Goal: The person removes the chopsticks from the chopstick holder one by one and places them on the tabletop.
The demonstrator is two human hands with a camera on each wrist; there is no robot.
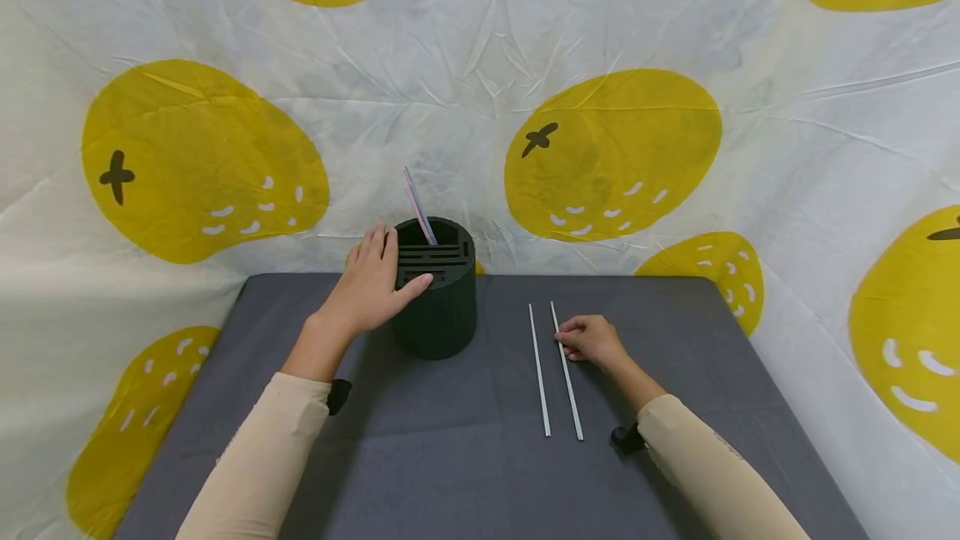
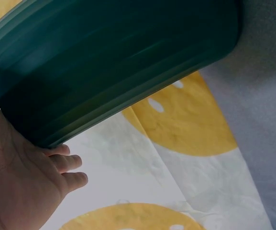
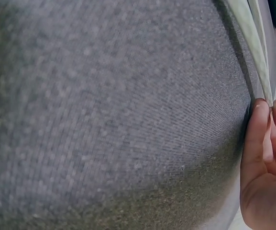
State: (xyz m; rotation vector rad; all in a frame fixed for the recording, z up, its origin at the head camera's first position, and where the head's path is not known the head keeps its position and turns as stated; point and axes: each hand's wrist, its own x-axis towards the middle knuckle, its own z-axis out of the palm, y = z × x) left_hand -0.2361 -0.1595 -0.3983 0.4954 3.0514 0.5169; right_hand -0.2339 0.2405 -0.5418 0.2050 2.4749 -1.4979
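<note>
Fingers of the right hand pinch a slim white stick nearer its far end, over the desk; a second stick lies just beside it. The left hand rests spread on the rim of the green holder. Either stick looks light, fairly stiff and perhaps slippery; a mid-length pinch should balance best.

Cloth and counter
Cloth hangs creased, white with yellow fruit-like shapes, behind the grey counter.
</note>
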